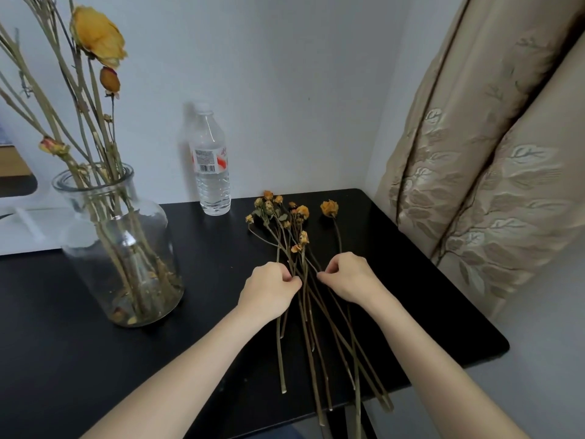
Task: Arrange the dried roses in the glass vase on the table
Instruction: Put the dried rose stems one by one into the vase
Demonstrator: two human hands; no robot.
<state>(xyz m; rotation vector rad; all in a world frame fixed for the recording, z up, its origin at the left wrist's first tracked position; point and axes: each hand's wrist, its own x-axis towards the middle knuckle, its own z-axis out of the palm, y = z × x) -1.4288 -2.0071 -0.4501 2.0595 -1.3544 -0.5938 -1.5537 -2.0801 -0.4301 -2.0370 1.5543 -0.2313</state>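
Note:
A bundle of dried roses (302, 312) with small orange heads lies on the black table (205, 312), stems pointing toward me and past the near edge. My left hand (269, 288) pinches stems on the bundle's left side. My right hand (348, 275) pinches stems on its right side. The two hands sit close together at mid-stem. One separate rose (330, 208) lies at the bundle's right. At the left stands a clear glass vase (122, 248) holding several long dried stems, with a large yellow rose (98, 34) high above it.
A plastic water bottle (210, 163) stands against the wall behind the bundle. A beige patterned curtain (490, 160) hangs beside the table's right edge. A white surface (25, 229) lies behind the vase at far left.

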